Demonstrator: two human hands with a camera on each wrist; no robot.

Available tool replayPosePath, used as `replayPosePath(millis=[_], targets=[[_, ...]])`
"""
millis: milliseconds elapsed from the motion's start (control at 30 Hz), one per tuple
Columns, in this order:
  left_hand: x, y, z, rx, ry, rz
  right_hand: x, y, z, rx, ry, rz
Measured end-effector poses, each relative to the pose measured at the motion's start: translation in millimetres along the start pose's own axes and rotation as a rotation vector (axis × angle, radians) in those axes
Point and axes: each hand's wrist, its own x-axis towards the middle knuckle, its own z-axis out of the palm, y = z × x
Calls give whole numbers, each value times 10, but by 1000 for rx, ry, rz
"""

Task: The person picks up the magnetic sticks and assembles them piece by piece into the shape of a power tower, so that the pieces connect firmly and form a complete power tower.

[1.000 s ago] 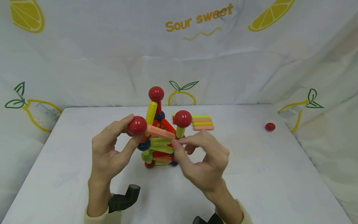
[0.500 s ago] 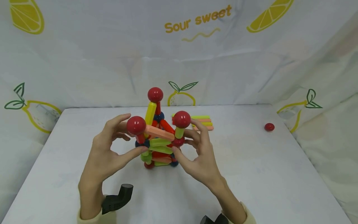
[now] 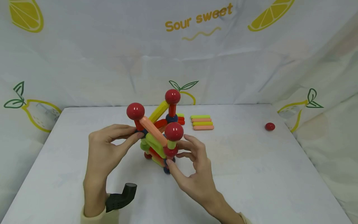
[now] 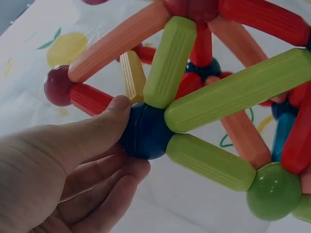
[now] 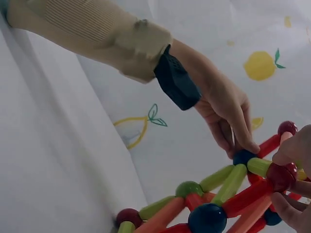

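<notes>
A ball-and-stick building toy (image 3: pixel 152 128) stands as a tower of ribbed sticks and glossy balls, tilted in the head view. Three red balls top it, one of them the left top ball (image 3: pixel 135 111). My left hand (image 3: pixel 104 152) pinches a blue ball (image 4: pixel 146 131) at its left side, thumb above and fingers below. Lime sticks (image 4: pixel 214 160) run from that ball to a green ball (image 4: pixel 274 191). My right hand (image 3: pixel 194 171) holds the right side, its thumb and fingers around a red ball (image 5: pixel 282 177) below the right top ball (image 3: pixel 174 131).
Behind the tower, loose sticks (image 3: pixel 202 123) in lime, peach and yellow lie in a row, with red sticks (image 3: pixel 181 120) beside them. A single red ball (image 3: pixel 269 126) sits at the far right of the white table (image 3: pixel 251 174). A lemon-print cloth (image 3: pixel 112 62) hangs behind.
The tower has turned clockwise: its back ball went right, its right ball nearer. My left hand moved from the top red ball to the blue one; my right left the peach stick's end.
</notes>
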Motion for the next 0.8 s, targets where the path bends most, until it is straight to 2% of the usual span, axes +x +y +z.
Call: replayPosePath(millis=[67, 133, 233, 333, 433, 533, 733, 800], targets=[[0, -14, -10, -5, -34, -5, -59, -26, 50, -5, -7, -46], [-11, -37, -39, -4, -108, -12, -111, -46, 95, -12, -26, -93], [-37, -90, -94, 0, -288, -13, -153, -63, 145, -12, -61, -175], [-56, -137, -131, -32, -473, 20, -168, -78, 171, -26, -92, -203], [-64, -159, -138, -82, -591, 45, -165, -91, 181, -41, -106, -200], [-54, -163, -98, -139, -617, 42, -155, -95, 186, -47, -127, -198], [-1, -149, 116, -268, -596, 28, -118, -86, 187, -53, -206, -200], [-3, -157, 153, -259, -590, 22, -89, -52, 158, -48, -172, -238]])
